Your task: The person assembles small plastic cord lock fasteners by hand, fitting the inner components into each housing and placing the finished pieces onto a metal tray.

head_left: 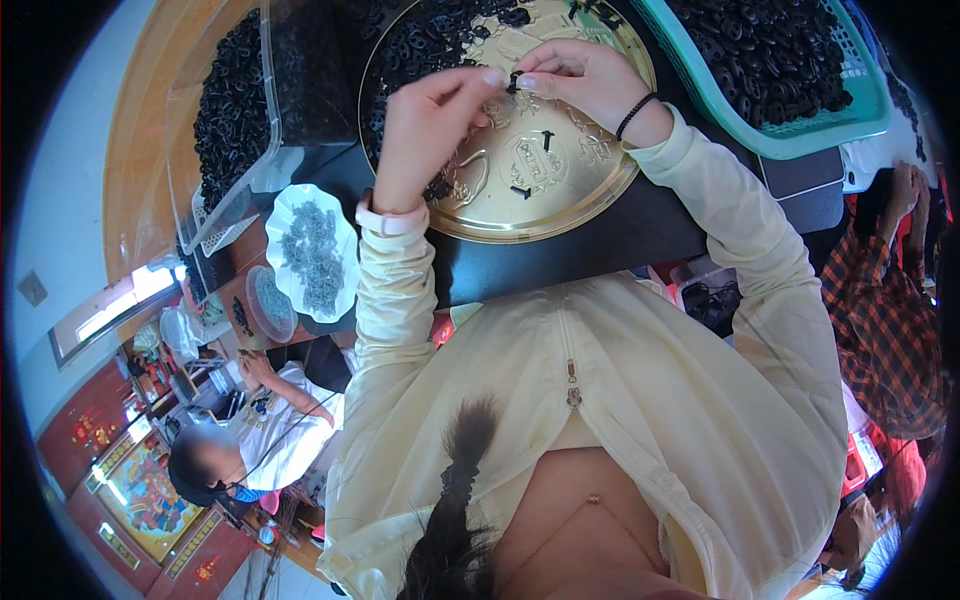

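Note:
Both hands meet over a round gold tray (600,205) with embossed patterns. My right hand (590,85) pinches a small black plastic part (513,82) between thumb and fingertips. My left hand (428,120) is closed in a pinch just left of that part; what its fingertips hold, if anything, is too small to make out. Two more small black parts, an upper one (547,139) and a lower one (521,192), lie apart on the tray's near half. A heap of black parts (425,50) covers the tray's left and far side.
At left stand a clear bin (268,90) of black parts and a white scalloped dish (285,215) with small clear pieces. A clear tub (272,305) sits beside the dish. A teal basket (790,145) of black parts is at right. Other people sit at both sides.

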Demonstrator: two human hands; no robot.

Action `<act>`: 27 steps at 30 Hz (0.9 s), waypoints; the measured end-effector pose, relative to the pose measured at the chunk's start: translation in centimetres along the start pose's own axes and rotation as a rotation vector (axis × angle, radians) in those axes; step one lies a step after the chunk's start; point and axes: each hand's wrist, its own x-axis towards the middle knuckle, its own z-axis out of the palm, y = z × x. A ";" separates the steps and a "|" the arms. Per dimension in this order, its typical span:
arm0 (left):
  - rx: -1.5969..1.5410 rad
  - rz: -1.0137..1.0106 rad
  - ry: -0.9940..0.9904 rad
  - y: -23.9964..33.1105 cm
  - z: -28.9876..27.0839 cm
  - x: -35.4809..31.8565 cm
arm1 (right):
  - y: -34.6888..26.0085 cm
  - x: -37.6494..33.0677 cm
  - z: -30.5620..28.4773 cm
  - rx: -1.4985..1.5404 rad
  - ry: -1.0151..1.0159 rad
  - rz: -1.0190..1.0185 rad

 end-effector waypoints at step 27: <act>-0.458 -0.135 0.035 0.4 0.8 0.1 | -0.8 -0.1 0.1 0.227 0.064 0.054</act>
